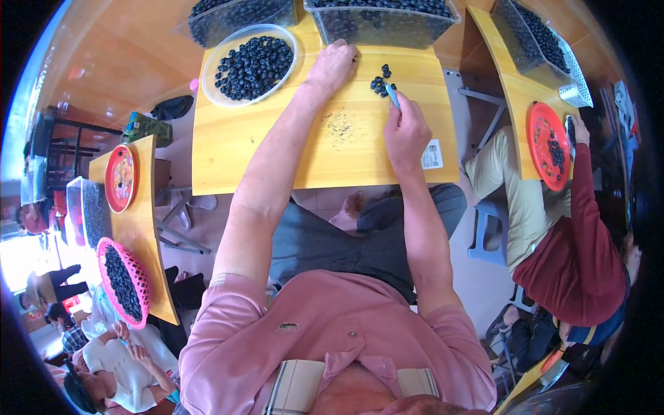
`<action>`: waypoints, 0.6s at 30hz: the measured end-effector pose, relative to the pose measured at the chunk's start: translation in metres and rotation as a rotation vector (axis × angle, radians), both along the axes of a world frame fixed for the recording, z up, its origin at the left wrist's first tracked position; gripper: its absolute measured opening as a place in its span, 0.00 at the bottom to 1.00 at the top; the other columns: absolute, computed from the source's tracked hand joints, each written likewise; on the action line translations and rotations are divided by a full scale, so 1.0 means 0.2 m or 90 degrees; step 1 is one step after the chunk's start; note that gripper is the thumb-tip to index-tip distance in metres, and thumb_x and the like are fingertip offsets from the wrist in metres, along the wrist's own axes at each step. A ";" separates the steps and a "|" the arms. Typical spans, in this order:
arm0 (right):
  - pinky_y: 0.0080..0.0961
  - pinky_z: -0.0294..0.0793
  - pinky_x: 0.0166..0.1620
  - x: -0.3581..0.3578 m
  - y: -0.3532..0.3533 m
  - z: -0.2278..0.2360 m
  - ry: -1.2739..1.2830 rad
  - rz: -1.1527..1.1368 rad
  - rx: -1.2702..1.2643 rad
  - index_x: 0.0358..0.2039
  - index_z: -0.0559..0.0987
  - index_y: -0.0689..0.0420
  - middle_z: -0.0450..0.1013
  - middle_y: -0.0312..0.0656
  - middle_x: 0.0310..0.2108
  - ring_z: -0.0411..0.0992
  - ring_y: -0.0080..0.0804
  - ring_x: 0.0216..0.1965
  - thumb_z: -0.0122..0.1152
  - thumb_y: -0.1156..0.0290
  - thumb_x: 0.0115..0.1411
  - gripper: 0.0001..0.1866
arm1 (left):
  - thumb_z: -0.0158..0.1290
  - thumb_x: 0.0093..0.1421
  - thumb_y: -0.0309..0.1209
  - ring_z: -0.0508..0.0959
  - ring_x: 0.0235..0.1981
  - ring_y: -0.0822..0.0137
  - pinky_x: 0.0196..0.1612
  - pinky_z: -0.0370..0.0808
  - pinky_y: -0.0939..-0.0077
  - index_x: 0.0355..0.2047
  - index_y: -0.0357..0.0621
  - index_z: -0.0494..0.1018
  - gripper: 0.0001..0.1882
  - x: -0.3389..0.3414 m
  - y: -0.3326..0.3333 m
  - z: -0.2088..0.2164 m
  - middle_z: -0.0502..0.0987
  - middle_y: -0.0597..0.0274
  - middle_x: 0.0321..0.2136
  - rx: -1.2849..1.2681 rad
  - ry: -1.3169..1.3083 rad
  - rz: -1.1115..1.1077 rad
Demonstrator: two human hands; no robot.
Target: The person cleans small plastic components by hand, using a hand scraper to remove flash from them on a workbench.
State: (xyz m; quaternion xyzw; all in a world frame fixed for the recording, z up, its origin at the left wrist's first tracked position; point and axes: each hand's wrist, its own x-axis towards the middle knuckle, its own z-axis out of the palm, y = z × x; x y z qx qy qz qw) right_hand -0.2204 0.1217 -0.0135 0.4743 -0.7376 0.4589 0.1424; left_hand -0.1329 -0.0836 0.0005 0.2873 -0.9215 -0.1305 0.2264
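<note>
- Crowded work hall, several small yellow wooden desks; the person sits at the centre desk [235, 149], its top running across the upper middle of the frame.
- Left hand [333, 63]: resting on the desk at the top centre, just below a clear plastic bin of blueberries [380, 21]. Fingers curled under, knuckles up; cannot tell whether the grip holds a berry.
- Right hand [407, 131]: grip pressed together, pinching a slim blue tool [393, 95] whose tip points up toward the berries.
- Small cluster of loose blueberries [382, 81] lies on the desk between the two hands, just off the tool tip, near the bin's front wall.
- Round clear bowl [211, 83] of blueberries at upper left of the desk, well apart from both hands. A second clear bin shows at the top left edge.
- Fine dark debris [340, 128] smeared on the desk centre.
- Handling judgement: berries look light, small, round and smooth, so likely to roll at a nudge. Skin probably soft and easily bruised or split under a hard pinch. Best taken singly with a light fingertip pinch across the widest part, or swept gently with the tool's flat rather than stabbed.
- A co-worker in a dark red sleeve [588, 207] works at the right desk over a red plate [536, 149] of berries. More people sit at lower left beside a pink basket [142, 294].
</note>
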 end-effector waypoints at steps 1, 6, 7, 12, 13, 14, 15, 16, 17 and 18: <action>0.39 0.77 0.31 0.00 0.00 0.00 0.001 0.004 0.000 0.47 0.82 0.53 0.77 0.41 0.31 0.79 0.44 0.29 0.61 0.74 0.63 0.12 | 0.60 0.57 0.27 0.82 0.43 0.47 0.49 0.79 0.57 0.39 0.41 0.83 0.10 0.02 0.00 0.00 0.81 0.46 0.38 0.020 0.023 -0.001; 0.39 0.77 0.31 0.00 0.02 0.01 -0.007 0.006 0.011 0.47 0.82 0.53 0.77 0.41 0.31 0.79 0.44 0.29 0.62 0.75 0.62 0.12 | 0.63 0.55 0.28 0.84 0.37 0.57 0.44 0.80 0.63 0.36 0.39 0.85 0.09 0.11 0.16 0.08 0.81 0.49 0.34 0.242 0.152 0.064; 0.39 0.77 0.33 0.00 0.02 0.02 -0.014 0.010 0.028 0.47 0.82 0.53 0.78 0.42 0.31 0.79 0.45 0.31 0.63 0.75 0.62 0.12 | 0.65 0.55 0.28 0.82 0.35 0.62 0.42 0.80 0.67 0.36 0.39 0.85 0.09 0.14 0.19 0.08 0.81 0.52 0.33 0.285 0.218 0.105; 0.38 0.77 0.34 0.01 0.02 0.02 0.001 0.032 0.053 0.47 0.82 0.53 0.78 0.42 0.32 0.79 0.45 0.32 0.63 0.76 0.62 0.13 | 0.68 0.55 0.24 0.77 0.30 0.74 0.38 0.77 0.78 0.38 0.38 0.84 0.10 0.26 0.39 0.02 0.79 0.62 0.32 0.357 0.374 0.159; 0.38 0.77 0.32 0.01 0.02 0.02 0.033 0.042 0.048 0.46 0.82 0.52 0.77 0.41 0.31 0.79 0.44 0.30 0.64 0.76 0.61 0.13 | 0.68 0.55 0.24 0.77 0.30 0.74 0.38 0.77 0.78 0.38 0.38 0.84 0.10 0.27 0.42 0.01 0.79 0.62 0.32 0.359 0.374 0.162; 0.38 0.77 0.30 0.01 0.02 0.02 0.065 0.051 0.043 0.45 0.81 0.52 0.76 0.40 0.30 0.79 0.42 0.29 0.64 0.76 0.59 0.13 | 0.67 0.55 0.24 0.77 0.30 0.75 0.38 0.77 0.79 0.38 0.37 0.84 0.09 0.27 0.45 0.00 0.79 0.62 0.33 0.373 0.417 0.144; 0.38 0.77 0.30 0.02 0.02 0.01 0.064 0.055 0.046 0.45 0.81 0.52 0.76 0.40 0.30 0.79 0.42 0.29 0.64 0.76 0.59 0.13 | 0.67 0.56 0.24 0.77 0.30 0.75 0.38 0.76 0.80 0.38 0.37 0.84 0.09 0.28 0.46 -0.02 0.79 0.63 0.34 0.386 0.461 0.126; 0.38 0.77 0.30 0.02 0.01 0.01 0.078 0.068 0.044 0.45 0.81 0.52 0.76 0.39 0.29 0.78 0.42 0.28 0.64 0.76 0.59 0.13 | 0.66 0.56 0.22 0.77 0.31 0.75 0.38 0.77 0.80 0.39 0.36 0.83 0.09 0.28 0.47 -0.04 0.80 0.62 0.34 0.397 0.473 0.122; 0.37 0.77 0.29 0.03 0.01 0.00 0.093 0.081 0.043 0.45 0.81 0.52 0.75 0.39 0.28 0.78 0.41 0.28 0.64 0.76 0.59 0.13 | 0.66 0.56 0.22 0.77 0.31 0.75 0.38 0.77 0.80 0.39 0.36 0.83 0.09 0.29 0.47 -0.05 0.80 0.62 0.34 0.399 0.473 0.125; 0.37 0.77 0.29 0.03 0.01 0.00 0.092 0.080 0.049 0.45 0.81 0.52 0.75 0.39 0.28 0.78 0.41 0.28 0.64 0.76 0.59 0.13 | 0.66 0.56 0.22 0.77 0.31 0.75 0.38 0.77 0.79 0.40 0.36 0.83 0.11 0.30 0.48 -0.06 0.80 0.61 0.34 0.393 0.459 0.131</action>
